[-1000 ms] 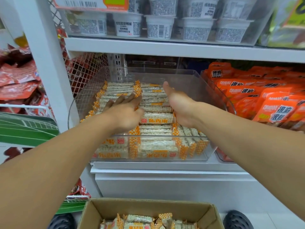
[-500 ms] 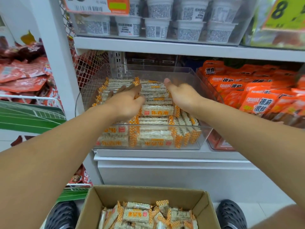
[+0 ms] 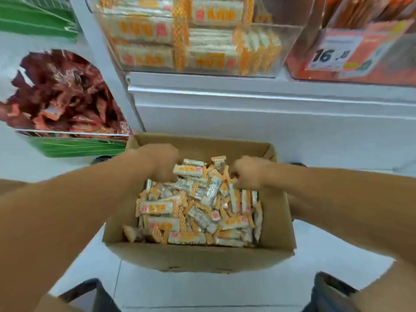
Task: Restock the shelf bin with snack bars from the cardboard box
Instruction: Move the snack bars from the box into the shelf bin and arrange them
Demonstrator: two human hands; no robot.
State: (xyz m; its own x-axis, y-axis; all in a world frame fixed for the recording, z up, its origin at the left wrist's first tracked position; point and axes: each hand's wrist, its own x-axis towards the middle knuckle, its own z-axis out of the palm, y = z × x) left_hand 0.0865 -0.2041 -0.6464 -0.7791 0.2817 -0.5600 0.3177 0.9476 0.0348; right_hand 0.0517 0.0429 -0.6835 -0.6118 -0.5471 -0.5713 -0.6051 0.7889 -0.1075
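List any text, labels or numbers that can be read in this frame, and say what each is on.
"16.8": price tag on the front of the orange-snack bin, upper right.
Red and orange print on the snack bars in the shelf bin: too blurred to read.
Print on the snack bars in the cardboard box: too blurred to read.

Fingertips of both hands [image 3: 165, 163] hidden.

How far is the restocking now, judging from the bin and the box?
Done: the shelf bin already holds stacked snack bars. In hand: the left hand and right hand are down in the cardboard box, fingers curled among the loose bars; whether either grip has closed on one is unclear. Left: the box is full of bars.
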